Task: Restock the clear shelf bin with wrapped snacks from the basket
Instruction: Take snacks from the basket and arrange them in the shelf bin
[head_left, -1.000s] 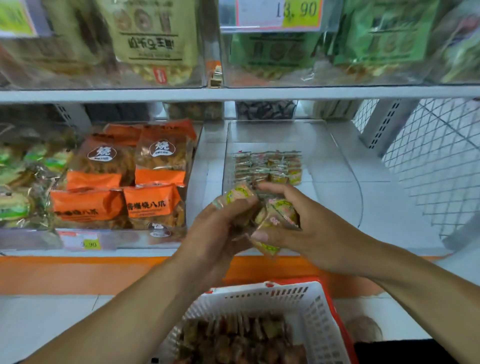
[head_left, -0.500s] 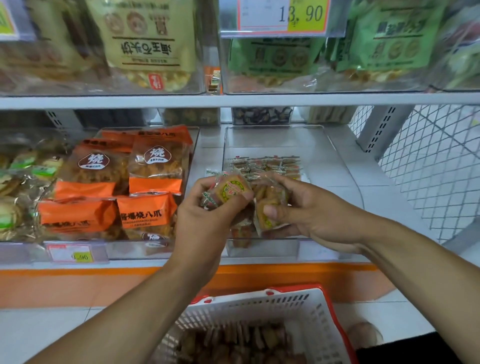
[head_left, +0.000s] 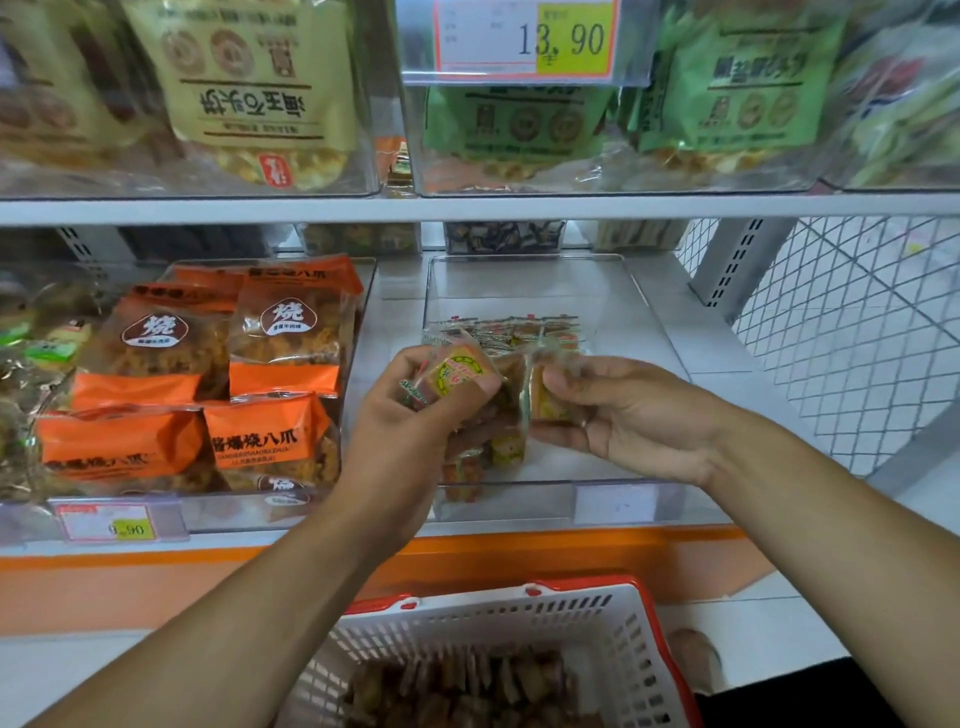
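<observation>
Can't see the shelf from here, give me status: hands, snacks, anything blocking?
Left hand and right hand both gripping wrapped snacks over clear bin. One row already inside. Basket below, stocked. Nothing blocking.

White metal shelving (head_left: 467, 210), two tiers in view. Upper tier: clear bins of large beige and green snack bags (head_left: 519, 124), a price tag (head_left: 524, 39) reading 13.90 clipped in front. Lower tier, left: orange packets (head_left: 260, 431) stacked in a clear tray. An orange band (head_left: 571, 551) runs below the shelf edge. White wire mesh panel (head_left: 857, 338) at right. Pale tiled floor (head_left: 78, 670). Lighting even, slightly dim.
</observation>
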